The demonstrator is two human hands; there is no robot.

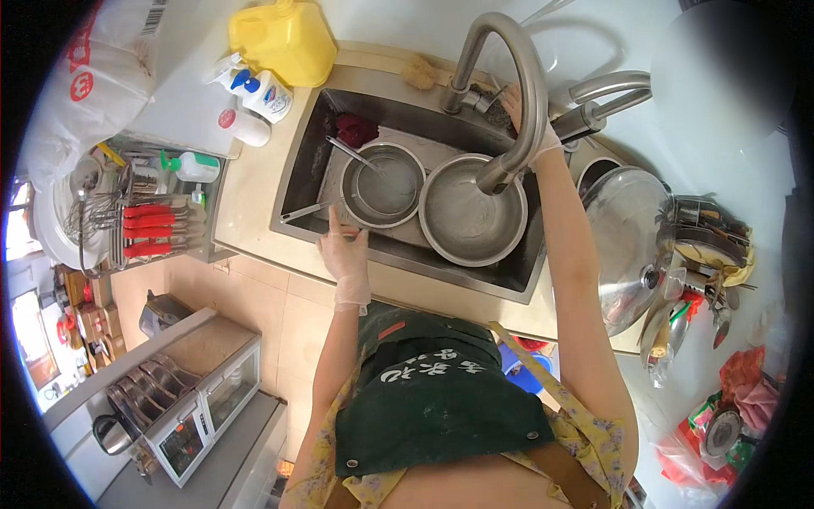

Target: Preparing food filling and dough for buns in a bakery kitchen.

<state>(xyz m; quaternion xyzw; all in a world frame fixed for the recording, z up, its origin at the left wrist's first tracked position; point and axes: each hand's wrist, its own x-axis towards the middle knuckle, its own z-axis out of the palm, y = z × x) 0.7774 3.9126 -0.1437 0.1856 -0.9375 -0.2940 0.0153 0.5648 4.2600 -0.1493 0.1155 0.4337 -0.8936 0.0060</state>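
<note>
My left hand (345, 259), in a clear glove, hovers over the sink's front rim with its index finger stretched out. Its fingertip is close to a thin metal handle (307, 210) in the sink. My right hand (511, 103), also gloved, reaches behind the curved faucet (536, 76), beside its side lever (481, 103) and a dark scouring pad (498, 114). The faucet pipe hides part of that hand, so its grip is unclear. Below the spout sits a steel basin (466, 212). To its left is a steel pot (363, 208) with a ladle (360, 157) in it.
The sink (292, 182) also holds a dark red cloth (356, 130). A yellow jug (284, 42) and pump bottles (270, 95) stand behind it on the left. A large pot lid (627, 246) lies on the right, near my right arm. A knife rack (153, 225) is at far left.
</note>
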